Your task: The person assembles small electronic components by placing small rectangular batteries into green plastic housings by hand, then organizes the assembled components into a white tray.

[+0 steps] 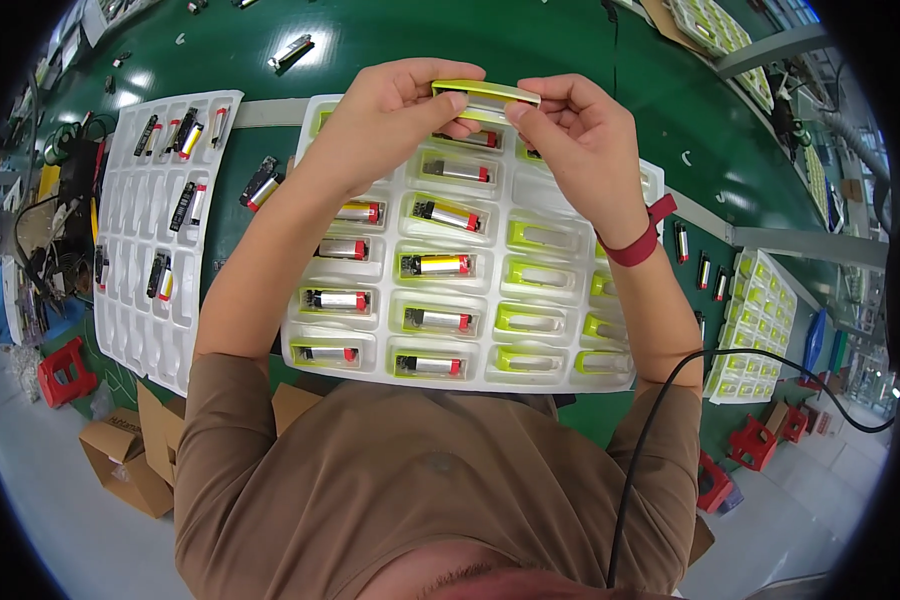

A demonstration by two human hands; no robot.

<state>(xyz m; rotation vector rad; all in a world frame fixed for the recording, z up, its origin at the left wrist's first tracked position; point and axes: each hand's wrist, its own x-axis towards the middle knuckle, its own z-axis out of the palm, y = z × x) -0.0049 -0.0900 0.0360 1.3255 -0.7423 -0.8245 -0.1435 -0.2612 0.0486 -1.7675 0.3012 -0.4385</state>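
Head view: the left hand [395, 105] and right hand [580, 135] have their fingers clamped on opposite ends of a slim yellow-green casing [460, 87], held above the far edge of a white moulded tray [383, 320]. Its left columns hold red-ended battery cells [440, 265], its right ones green casings [545, 236]. A second white tray [135, 260] stands to the left, and a loose battery assembly [262, 183] lies in the gap between. Rightward are small dark cylinders [682, 242], then a tray of green casings [755, 325]; a black cable [750, 352] curves across the right arm. The near tray edge sits close to the torso; beyond the far edge, open green desk [200, 60] stretches away, with a silver cell [290, 52] on it
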